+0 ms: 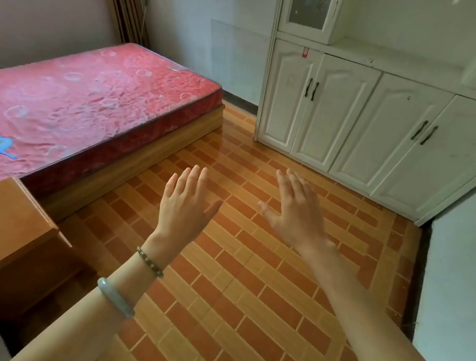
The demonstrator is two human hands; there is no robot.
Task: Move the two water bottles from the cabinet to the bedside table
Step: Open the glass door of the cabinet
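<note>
Bedside table point(4, 234) at lower left, its worktop bare; bed point(88, 101) behind it. Left hand point(184, 204) spread flat, holding nothing, over the floor point(251, 282). Right hand point(294, 211) likewise spread and empty. Cabinet point(359, 127) at right, lower doors closed; no bottles visible, presumably behind a door or out of view. Step in hand, as judged: approach the cabinet. Best to take one handle point(313, 91), swing the door fully wide, and look before reaching.

A home bedroom: bed point(94, 101) (bare mattress), white cabinet point(365, 128).
</note>
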